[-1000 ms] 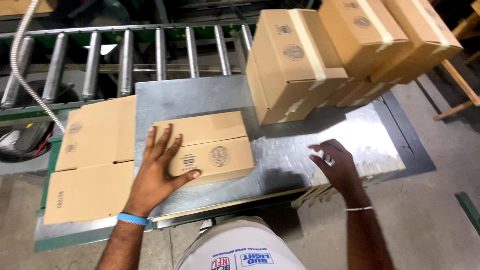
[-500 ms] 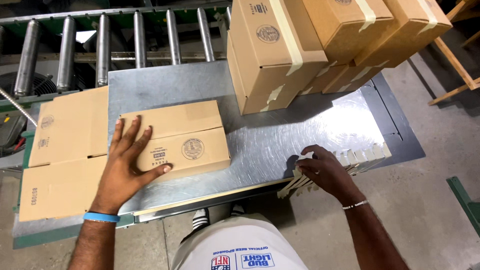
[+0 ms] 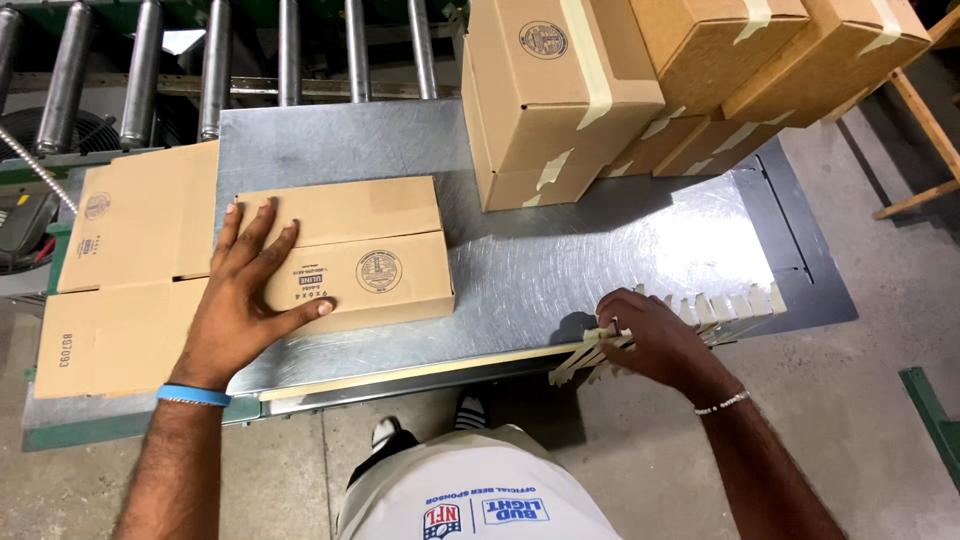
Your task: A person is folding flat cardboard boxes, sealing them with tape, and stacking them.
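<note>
At the near table edge, right hand (image 3: 655, 335) pinches one of the short tan tape strips (image 3: 730, 305) stuck in a row there; fingertips partly hidden behind tape. Left hand (image 3: 245, 295) lies flat, fingers spread, on small closed brown cardboard box (image 3: 365, 255). Flattened cardboard blanks (image 3: 130, 270) lie left. Taped brown cartons (image 3: 650, 70), stacked far right, cut off by frame. Scuffed grey metal tabletop (image 3: 560, 250); steel conveyor rollers (image 3: 215, 60) behind; concrete floor (image 3: 880, 400) below.
</note>
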